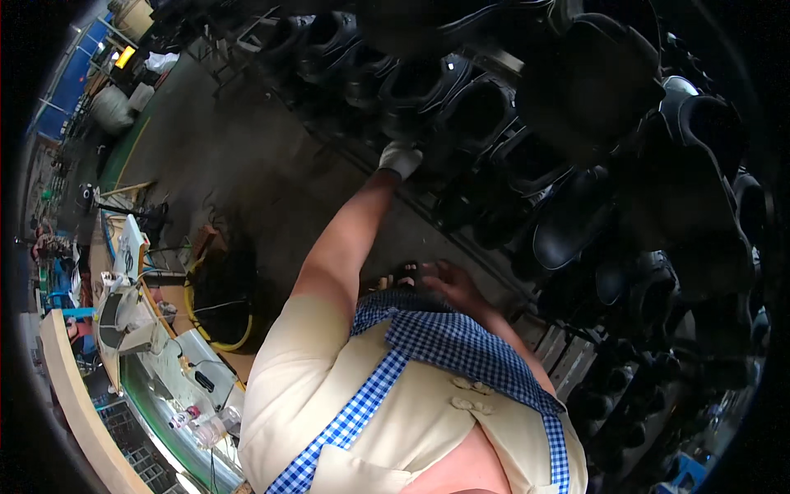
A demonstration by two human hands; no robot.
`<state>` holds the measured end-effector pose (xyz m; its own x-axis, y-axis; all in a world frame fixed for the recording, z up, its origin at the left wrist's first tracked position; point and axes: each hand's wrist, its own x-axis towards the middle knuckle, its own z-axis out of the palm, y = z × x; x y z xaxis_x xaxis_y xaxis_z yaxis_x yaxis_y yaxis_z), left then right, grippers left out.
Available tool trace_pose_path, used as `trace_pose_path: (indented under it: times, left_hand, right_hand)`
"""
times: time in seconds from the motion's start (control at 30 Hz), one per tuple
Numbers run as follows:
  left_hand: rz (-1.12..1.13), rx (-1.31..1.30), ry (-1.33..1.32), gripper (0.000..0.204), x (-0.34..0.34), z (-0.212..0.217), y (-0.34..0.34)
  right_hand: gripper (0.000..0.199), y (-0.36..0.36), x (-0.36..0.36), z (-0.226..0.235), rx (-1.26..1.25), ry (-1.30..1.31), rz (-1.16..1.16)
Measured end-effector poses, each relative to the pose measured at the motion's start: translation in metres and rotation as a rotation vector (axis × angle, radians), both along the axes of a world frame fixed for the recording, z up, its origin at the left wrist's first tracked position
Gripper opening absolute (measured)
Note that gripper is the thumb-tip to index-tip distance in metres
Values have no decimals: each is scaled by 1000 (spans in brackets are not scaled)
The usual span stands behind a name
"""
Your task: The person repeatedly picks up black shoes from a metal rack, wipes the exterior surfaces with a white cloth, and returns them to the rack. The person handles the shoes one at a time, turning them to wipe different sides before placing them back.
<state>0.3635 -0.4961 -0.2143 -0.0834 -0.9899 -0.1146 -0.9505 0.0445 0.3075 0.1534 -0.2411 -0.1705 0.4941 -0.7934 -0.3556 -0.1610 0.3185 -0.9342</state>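
My left hand, in a pale glove, reaches forward to the lower edge of a rack of black shoes. It looks closed, but its fingertips are lost in the dark beside the shoes, so what they grip is hidden. Just beyond it stands a black shoe with an open top. My right hand is bare and hangs low in front of my blue checked apron. Its fingers are partly stretched out and apart, with nothing seen in them.
Black shoes fill the rack to the right, a large dark one among them. A sewing machine stands on a worktable at the left. A yellow hose curves beside it. Grey crates sit near my right arm.
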Motion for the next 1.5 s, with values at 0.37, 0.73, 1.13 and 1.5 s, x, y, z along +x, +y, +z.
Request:
trace_pose_path:
  times: [0.37, 0.73, 1.13, 1.5]
  left_hand:
    - [24, -368, -443, 49, 68, 38, 14]
    - [541, -48, 938, 22, 76, 121, 199]
    - [731, -150, 1935, 27, 17, 215, 306]
    - [-254, -411, 654, 47, 10, 202, 318]
  right_hand:
    - [31, -6, -3, 14, 122, 25, -60]
    - [47, -34, 22, 14, -205, -80, -6]
    - [47, -39, 52, 106, -155, -413, 58]
    - [66, -41, 29, 106, -33, -291, 174]
